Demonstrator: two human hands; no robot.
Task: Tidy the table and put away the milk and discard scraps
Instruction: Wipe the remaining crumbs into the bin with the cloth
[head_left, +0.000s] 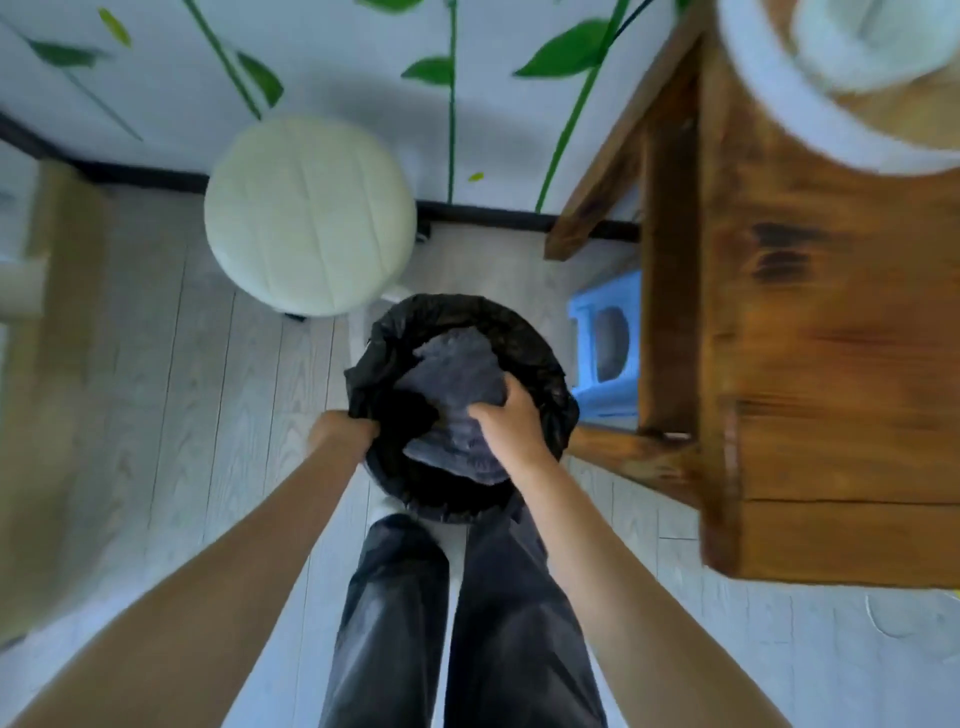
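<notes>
Head view: left hand (340, 431) clenched on the rim of the black liner (543, 364), apparently to keep the bin mouth open. Right hand (506, 415) grasping a grey cloth (457, 364) directly over that mouth, presumably to shed scraps inside. Wooden table (831, 364) off to the right hand's right. Milk not in view.

Domestic dining area. Evidence: a white wall (363, 78) painted with green leafy stems, a pale plank floor (182, 389) and a round cream cushioned stool (310, 215). A rustic stained-wood surface (831, 364) stands over a blue plastic stool (605, 353), beside a bin (540, 358) lined with a black bag (384, 338).
</notes>
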